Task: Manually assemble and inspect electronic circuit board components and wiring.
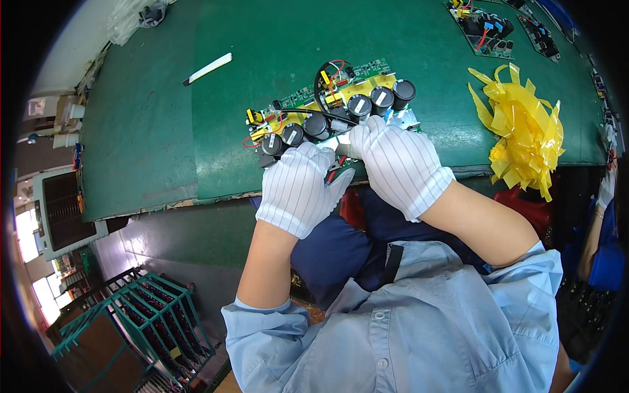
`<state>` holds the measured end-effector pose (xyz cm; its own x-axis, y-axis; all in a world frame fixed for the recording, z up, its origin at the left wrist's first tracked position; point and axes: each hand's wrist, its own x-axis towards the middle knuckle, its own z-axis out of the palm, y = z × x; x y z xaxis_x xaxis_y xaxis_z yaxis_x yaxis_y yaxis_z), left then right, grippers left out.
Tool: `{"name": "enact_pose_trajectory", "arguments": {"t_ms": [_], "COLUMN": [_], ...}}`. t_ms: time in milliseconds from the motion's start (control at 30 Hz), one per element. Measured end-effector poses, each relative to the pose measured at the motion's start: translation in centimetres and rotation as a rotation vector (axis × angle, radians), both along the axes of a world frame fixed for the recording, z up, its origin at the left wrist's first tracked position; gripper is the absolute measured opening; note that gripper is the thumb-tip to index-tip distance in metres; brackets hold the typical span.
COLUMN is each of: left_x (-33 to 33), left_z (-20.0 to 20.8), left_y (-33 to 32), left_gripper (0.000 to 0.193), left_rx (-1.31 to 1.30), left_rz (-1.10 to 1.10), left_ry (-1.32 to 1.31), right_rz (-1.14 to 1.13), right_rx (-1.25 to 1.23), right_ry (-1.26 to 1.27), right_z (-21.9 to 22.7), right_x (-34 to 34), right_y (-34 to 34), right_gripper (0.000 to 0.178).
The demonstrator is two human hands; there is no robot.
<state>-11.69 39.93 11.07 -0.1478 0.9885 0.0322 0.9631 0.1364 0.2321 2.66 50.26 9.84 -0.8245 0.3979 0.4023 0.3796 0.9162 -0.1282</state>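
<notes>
A long green circuit board (377,67) lies at the near edge of the table, carrying black cylindrical capacitors (316,124), yellow parts and red and black wires. My left hand (298,187), in a white striped glove, is closed on its near edge, with the thumb stretched toward the right below the edge. My right hand (400,164), gloved the same way, has its fingers curled in a pinch over the near middle of the board. A small pale flat piece (343,145) shows between the hands. What the right fingertips hold is hidden.
The green table (262,39) bears a white-bladed tool (209,69) at the left and a yellow plastic strip bundle (524,128) at the right. More circuit boards (485,29) lie far right. A teal rack (154,314) stands lower left; another person's gloved hand (606,190) shows far right.
</notes>
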Motion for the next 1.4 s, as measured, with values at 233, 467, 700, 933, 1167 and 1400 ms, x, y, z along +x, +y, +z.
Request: {"name": "enact_pose_trajectory", "arguments": {"t_ms": [233,467,700,933,1167,1400], "left_x": [0.0,0.1,-0.5,-1.0,2.9,12.4], "left_z": [-0.6,-0.7,-1.7,0.6,5.9,5.1], "left_y": [-0.1,0.0,-0.7,-1.2,-1.0,4.9], "left_gripper": [0.031,0.036,0.056,0.059,0.060,0.058], "left_rx": [0.038,0.043,0.189,0.146,0.381,0.303], "left_rz": [0.000,-0.005,0.031,-0.002,-0.299,-0.463], "left_ry": [-0.047,-0.044,-0.205,-0.403,-0.456,-0.165], "right_rz": [0.020,0.016,-0.018,-0.116,-0.314,-0.380], "right_rx": [-0.057,-0.085,-0.204,-0.387,-0.438,-0.115], "right_ry": [0.056,0.032,0.057,0.071,0.113,0.338], "right_z": [0.3,0.1,1.8,4.9,5.2,2.4], "right_x": [0.2,0.4,1.9,5.3,12.5,21.4], "right_y": [0.5,0.6,0.8,0.8,0.0,-1.7], "right_gripper": [0.014,0.016,0.017,0.014,0.031,0.033]}}
